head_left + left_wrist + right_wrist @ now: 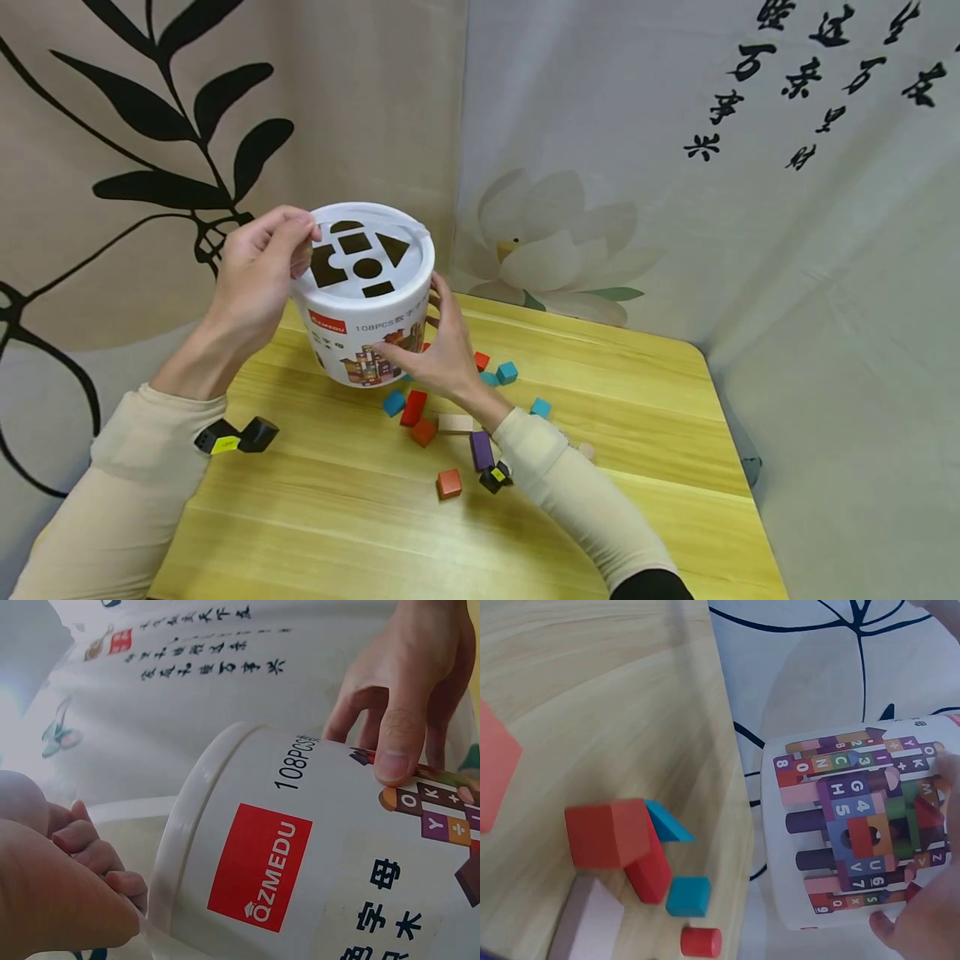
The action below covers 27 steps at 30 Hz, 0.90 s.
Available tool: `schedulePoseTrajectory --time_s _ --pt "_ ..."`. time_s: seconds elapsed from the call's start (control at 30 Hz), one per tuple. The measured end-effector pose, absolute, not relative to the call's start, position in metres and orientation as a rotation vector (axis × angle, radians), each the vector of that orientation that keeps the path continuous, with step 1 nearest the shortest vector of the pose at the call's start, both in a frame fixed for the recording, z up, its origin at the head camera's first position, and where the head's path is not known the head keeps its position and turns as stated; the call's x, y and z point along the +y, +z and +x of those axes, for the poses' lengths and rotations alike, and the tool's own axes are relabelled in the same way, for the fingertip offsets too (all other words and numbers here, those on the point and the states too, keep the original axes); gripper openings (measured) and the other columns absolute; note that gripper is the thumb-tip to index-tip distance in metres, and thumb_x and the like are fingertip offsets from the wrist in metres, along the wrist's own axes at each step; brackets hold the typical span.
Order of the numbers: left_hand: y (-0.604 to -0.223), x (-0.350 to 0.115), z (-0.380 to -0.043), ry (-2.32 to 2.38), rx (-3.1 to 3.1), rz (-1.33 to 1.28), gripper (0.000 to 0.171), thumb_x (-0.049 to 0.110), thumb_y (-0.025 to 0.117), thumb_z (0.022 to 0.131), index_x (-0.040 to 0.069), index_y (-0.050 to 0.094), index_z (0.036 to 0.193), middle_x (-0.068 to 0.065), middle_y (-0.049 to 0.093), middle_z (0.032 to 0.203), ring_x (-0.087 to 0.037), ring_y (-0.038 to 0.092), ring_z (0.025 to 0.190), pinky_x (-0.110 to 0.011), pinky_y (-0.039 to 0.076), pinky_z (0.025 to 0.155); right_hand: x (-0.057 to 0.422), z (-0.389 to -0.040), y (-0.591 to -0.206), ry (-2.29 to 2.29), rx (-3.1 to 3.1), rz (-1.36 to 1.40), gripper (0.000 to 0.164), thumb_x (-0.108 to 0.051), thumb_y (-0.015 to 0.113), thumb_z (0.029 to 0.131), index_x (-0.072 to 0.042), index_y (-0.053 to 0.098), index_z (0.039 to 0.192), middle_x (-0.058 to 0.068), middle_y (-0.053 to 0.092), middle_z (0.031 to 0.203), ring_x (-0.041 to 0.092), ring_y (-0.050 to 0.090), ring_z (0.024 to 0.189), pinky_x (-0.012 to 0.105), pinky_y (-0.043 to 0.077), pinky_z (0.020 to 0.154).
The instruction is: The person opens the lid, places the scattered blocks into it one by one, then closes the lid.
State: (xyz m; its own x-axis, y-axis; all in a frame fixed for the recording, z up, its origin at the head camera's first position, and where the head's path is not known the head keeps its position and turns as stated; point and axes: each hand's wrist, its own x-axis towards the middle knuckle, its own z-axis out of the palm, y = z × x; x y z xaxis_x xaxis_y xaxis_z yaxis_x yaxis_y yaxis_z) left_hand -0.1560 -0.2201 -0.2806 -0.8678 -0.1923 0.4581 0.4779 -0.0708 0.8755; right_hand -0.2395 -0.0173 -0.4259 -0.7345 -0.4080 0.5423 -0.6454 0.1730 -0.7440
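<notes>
A white round block bucket (367, 333) with printed toy pictures and a red label is held tilted between both hands. Its white lid (401, 275) has several dark shape-sorting cutouts and sits on the top. My left hand (258, 279) pinches the lid's rim at the left, fingers curled in. In the left wrist view those fingertips are right at the rim. My right hand (442, 354) grips the bucket's right side, its thumb across the printed front and the other fingers behind. Part of the bucket's far side is hidden.
Loose wooden blocks lie on the yellow wooden table (315, 508): an orange cube (449, 484), a purple block (482, 451), a pale block (455, 423), a red block (413, 408) and several blue ones. Printed cloth (570, 100) hangs behind the table.
</notes>
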Motion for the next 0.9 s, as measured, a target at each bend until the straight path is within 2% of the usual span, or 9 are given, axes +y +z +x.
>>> schedulePoseTrajectory --time_s 0.13,0.37,0.6,0.8,0.9 --pt "-0.286 -0.23 -0.152 -1.984 -1.746 -0.287 0.023 0.01 0.052 0.106 0.003 0.063 0.087 -0.003 0.04 0.069 -0.019 0.034 0.065 -0.019 0.034 0.062 -0.03 -0.239 -0.431 1.6 -2.24 1.052 0.113 -0.043 0.089 0.073 -0.032 0.02 0.162 -0.011 0.035 0.155 0.009 0.04 0.134 0.039 0.05 0.099" --pt "-0.298 -0.246 -0.149 -1.974 -1.744 -0.255 0.024 0.01 0.052 0.107 0.002 0.063 0.087 -0.002 0.04 0.068 -0.019 0.034 0.065 -0.019 0.035 0.062 -0.049 -0.238 -0.443 1.633 -2.299 1.052 0.112 -0.047 0.087 0.075 -0.03 0.019 0.163 -0.008 0.034 0.157 0.013 0.041 0.134 0.041 0.051 0.1" --pt "-0.313 -0.259 -0.152 -2.021 -1.749 -0.193 0.023 0.013 0.054 0.107 0.003 0.064 0.088 -0.001 0.043 0.07 -0.018 0.036 0.065 -0.019 0.035 0.061 -0.061 -0.241 -0.454 1.645 -2.362 1.043 0.112 -0.053 0.086 0.074 -0.033 0.018 0.162 -0.012 0.032 0.156 0.008 0.039 0.134 0.044 0.051 0.1" --pt "-0.323 -0.264 -0.155 -2.032 -1.752 -0.176 0.024 0.013 0.053 0.107 0.003 0.065 0.088 0.0 0.043 0.071 -0.017 0.036 0.064 -0.019 0.033 0.059 -0.064 -0.246 -0.462 1.659 -2.377 1.067 0.111 -0.051 0.086 0.075 -0.035 0.018 0.161 -0.011 0.033 0.156 0.007 0.039 0.134 0.038 0.05 0.101" --pt "-0.327 -0.266 -0.156 -2.033 -1.754 -0.164 0.025 0.013 0.053 0.107 0.004 0.065 0.088 0.0 0.044 0.07 -0.017 0.036 0.063 -0.019 0.033 0.058 -0.064 -0.248 -0.467 1.674 -2.387 1.075 0.112 -0.051 0.086 0.075 -0.035 0.017 0.162 -0.011 0.033 0.156 0.007 0.039 0.134 0.04 0.05 0.101"
